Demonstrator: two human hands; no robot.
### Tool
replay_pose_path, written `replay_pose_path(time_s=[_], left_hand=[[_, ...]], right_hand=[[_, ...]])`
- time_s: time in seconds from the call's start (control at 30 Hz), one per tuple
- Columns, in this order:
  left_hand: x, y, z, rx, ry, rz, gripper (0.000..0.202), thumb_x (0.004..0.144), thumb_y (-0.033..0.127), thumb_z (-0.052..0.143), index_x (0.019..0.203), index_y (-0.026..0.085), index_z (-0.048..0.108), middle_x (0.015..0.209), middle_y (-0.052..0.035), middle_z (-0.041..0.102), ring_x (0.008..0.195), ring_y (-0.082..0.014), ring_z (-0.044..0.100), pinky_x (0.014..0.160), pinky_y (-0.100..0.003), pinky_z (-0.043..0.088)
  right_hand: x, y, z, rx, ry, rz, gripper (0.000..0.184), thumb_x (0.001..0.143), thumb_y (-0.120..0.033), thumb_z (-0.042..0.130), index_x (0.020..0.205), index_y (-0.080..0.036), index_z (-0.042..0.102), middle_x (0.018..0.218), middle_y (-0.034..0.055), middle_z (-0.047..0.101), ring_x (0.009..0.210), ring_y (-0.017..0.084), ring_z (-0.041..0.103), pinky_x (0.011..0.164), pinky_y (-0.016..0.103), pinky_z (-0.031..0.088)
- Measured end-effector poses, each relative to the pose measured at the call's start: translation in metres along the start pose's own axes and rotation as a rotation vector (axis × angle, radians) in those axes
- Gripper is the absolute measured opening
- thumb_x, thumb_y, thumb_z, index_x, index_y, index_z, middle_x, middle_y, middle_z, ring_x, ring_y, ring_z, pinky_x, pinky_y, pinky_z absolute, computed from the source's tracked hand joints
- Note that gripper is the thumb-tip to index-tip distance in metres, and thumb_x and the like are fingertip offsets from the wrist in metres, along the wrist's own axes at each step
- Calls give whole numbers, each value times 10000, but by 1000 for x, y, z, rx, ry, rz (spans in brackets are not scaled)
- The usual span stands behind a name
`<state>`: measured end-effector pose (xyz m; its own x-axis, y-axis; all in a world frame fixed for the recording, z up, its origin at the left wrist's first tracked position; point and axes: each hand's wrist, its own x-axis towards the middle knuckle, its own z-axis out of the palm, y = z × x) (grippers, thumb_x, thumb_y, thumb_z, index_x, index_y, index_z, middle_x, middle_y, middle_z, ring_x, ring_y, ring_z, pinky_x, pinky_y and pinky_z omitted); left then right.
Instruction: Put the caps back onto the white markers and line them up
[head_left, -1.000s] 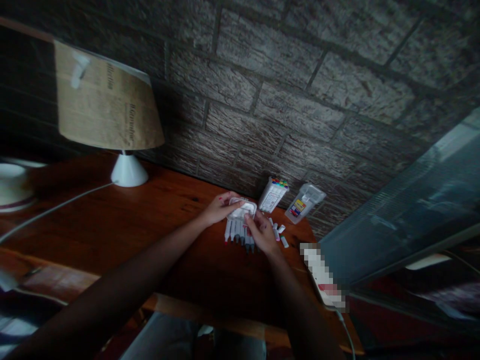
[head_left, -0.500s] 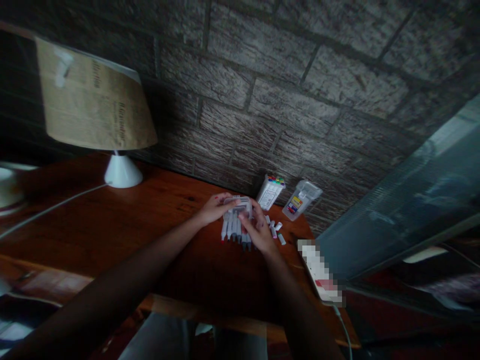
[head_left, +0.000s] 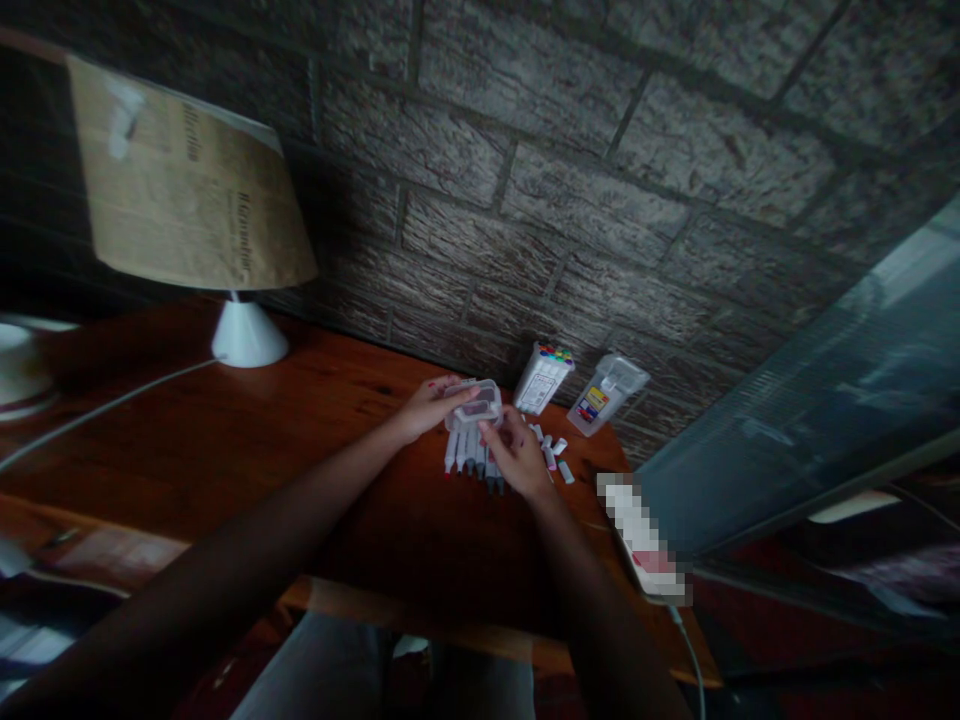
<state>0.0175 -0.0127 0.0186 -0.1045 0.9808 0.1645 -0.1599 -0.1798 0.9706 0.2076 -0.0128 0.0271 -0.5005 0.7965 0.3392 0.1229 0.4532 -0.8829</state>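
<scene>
My left hand [head_left: 427,408] is closed around a small clear plastic case [head_left: 475,405], held just above the wooden desk [head_left: 225,440]. My right hand [head_left: 516,455] pinches at the case's near edge, over a row of several markers [head_left: 472,458] lying side by side. What the right fingers grip beyond the case is too small to make out. A few loose marker caps or markers [head_left: 553,458] lie to the right of that hand.
Against the brick wall stand a full marker box with coloured tips [head_left: 543,378] and a clear empty-looking box [head_left: 606,393]. A lamp with a paper shade [head_left: 187,190] and its cable [head_left: 105,405] sit at the left. A power strip [head_left: 645,545] lies at the desk's right edge.
The clear case has been turned in my hands, from showing a white side to showing its open or transparent face. Both hands stayed over the row of markers.
</scene>
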Motion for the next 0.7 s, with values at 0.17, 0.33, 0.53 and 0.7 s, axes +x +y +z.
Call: replay_pose_path(time_s=[0.17,0.33,0.53,0.7], left_hand=[[-3,7,1,-12,-16,6,504,657,587,849,858,155,685,756,-26,706,671,-149,632,627,-260,478],[-5,7,2,30,-39,38,489,688,596,825,869,166,677,769,-25,707,678,-146,632,624,-254,474],[-6,7,4,94,-40,76,541,713,670,781,871,164,671,817,-41,724,754,-174,666,701,-282,512],[-6,7,3,107,6,72,668,785,797,612,1005,167,650,914,-86,742,806,-196,695,681,-289,536]], right_hand=[[-1,3,-1,-67,26,-22,368,894,-564,647,1023,-223,598,842,6,674,675,146,609,619,282,490],[-2,-1,3,100,-59,19,394,889,-583,639,1082,-246,577,861,-9,662,564,112,583,516,258,479],[2,-9,0,244,-49,69,414,824,-599,690,1034,-250,614,817,-21,704,508,101,574,490,255,482],[11,-5,-10,387,118,48,396,783,-550,726,1021,-252,618,737,-53,701,453,93,552,450,235,448]])
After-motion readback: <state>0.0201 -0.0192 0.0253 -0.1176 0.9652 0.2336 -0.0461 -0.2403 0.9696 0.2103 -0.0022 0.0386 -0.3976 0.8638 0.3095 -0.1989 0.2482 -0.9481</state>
